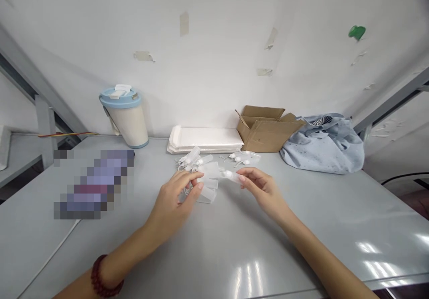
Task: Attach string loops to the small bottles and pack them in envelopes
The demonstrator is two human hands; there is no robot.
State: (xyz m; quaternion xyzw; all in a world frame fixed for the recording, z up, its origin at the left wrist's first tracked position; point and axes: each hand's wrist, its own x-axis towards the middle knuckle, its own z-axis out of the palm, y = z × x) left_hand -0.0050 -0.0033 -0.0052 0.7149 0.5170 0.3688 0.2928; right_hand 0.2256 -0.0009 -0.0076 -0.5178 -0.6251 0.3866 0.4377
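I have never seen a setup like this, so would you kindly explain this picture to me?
There is no machine: these are a person's bare hands, seen from a camera worn on the head. On the grey table are a cream-and-blue tumbler, a white stack, an open cardboard box and a light-blue cloth bundle; one patch at left is pixelated. The right hand holds a small translucent piece by one end. The left hand is at a pile of similar pieces; whether it grips one is hard to tell.
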